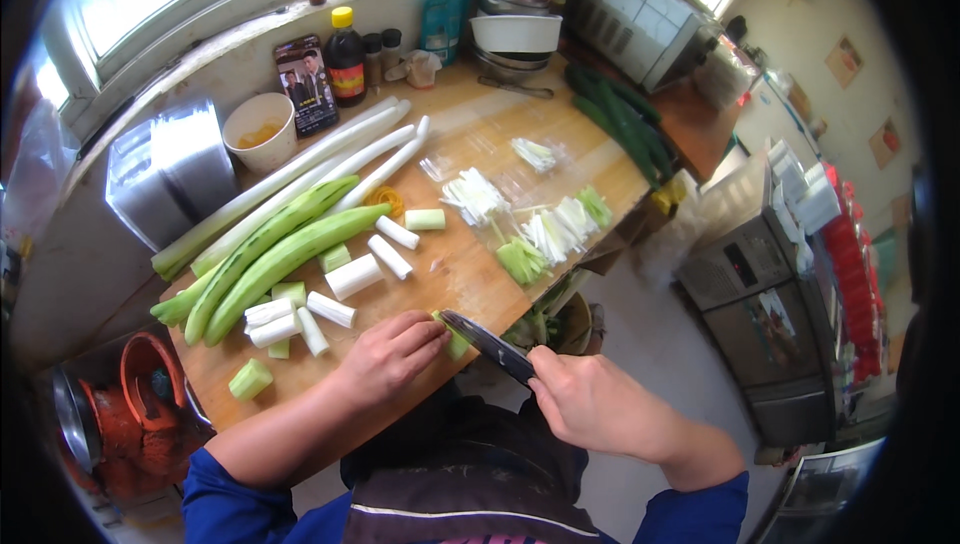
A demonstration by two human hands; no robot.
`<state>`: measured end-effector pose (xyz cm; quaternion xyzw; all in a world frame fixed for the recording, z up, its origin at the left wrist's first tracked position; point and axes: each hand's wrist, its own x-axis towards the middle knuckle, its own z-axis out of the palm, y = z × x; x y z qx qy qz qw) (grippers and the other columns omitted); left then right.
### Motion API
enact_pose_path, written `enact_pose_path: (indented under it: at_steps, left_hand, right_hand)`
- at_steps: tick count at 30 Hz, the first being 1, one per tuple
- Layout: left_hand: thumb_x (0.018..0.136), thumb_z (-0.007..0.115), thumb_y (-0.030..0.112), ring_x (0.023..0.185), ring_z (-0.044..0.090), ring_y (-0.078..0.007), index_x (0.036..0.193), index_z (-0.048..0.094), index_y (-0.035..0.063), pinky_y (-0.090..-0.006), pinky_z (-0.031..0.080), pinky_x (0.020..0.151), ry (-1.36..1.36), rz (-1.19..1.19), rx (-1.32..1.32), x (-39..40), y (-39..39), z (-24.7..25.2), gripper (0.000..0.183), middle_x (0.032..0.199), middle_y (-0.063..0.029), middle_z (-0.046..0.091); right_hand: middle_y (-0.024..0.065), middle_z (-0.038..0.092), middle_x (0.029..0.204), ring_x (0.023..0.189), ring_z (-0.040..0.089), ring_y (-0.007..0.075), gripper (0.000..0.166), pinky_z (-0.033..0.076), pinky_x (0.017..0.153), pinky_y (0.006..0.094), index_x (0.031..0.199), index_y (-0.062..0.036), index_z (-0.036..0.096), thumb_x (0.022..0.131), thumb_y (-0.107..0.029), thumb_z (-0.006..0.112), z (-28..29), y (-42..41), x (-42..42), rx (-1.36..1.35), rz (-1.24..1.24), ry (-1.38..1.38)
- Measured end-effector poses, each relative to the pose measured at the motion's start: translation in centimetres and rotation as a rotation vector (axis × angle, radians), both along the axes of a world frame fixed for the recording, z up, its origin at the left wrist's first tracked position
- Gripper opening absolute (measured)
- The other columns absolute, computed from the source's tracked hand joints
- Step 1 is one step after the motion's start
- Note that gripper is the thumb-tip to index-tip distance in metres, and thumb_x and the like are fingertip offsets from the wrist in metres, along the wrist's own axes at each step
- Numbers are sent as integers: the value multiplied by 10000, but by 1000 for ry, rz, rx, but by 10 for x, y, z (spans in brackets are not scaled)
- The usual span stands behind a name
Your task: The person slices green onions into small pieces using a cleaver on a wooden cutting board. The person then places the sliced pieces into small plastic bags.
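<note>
My left hand [397, 352] holds down a short pale-green piece of scallion [457, 343] near the front edge of the wooden board [442, 274]. My right hand [600, 401] grips a kitchen knife, its dark blade [491, 345] lying against that piece. Behind my left hand lie several cut scallion lengths, among them a thick white one [354, 277] and a green one [250, 379]. Shredded white scallion [474, 196] and green shreds [522, 261] sit in piles to the right. Two or three long light-green vegetables [300, 266] rest beside whole scallion stalks [300, 169].
Along the window wall stand a metal container [171, 169], a paper cup [260, 131], a propped phone [306, 86] and a sauce bottle [345, 60]. Stacked bowls [516, 33], dark-green cucumbers [619, 116] and a microwave-like appliance [637, 18] occupy the back right. A yellow rubber-band bundle [385, 200] touches the vegetables.
</note>
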<state>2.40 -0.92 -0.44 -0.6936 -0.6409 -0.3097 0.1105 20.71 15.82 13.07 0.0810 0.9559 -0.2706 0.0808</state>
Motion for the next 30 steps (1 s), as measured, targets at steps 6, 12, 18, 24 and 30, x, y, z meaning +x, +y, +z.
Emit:
enact_pose_path:
  at_steps: [6,12,18,24,30]
  left_hand:
    - [752,596,64,1007,621,-269,1030,660,6,-340,549,797,-7,23,5,2,-1,3,291,1063,-108,633]
    - [743,588,68,1006,624,-267,998,661,11,-331,547,804,-53,10,14,0,1,2,271,1048,-108,636]
    - [735,580,51,984,621,-264,946,656,-1,-326,545,796,-112,24,11,0,0,0,230,1011,-109,627]
    - [723,592,38,970,618,-260,943,655,-3,-328,546,768,-100,15,20,0,-1,-1,232,1001,-110,625]
    - [721,604,41,967,621,-255,914,649,5,-323,548,761,-85,14,28,2,2,2,201,1004,-106,630]
  right_hand:
    - [236,558,597,586,584,443,137,463,526,474,894,23,456,888,-55,569,-13,4,-21,-91,1,-81]
    - [239,563,598,576,586,444,160,467,530,480,912,34,441,897,-63,568,-32,0,-23,-63,-26,-51]
    - [246,576,605,572,605,431,114,492,525,471,870,50,443,847,-9,538,10,-5,-20,-13,1,-17]
    - [258,577,605,559,611,428,103,499,504,468,848,63,433,804,29,520,13,-6,-17,-16,37,-121]
    - [254,580,606,557,614,421,121,503,510,466,870,71,436,794,32,522,-17,-10,-22,-31,32,-143]
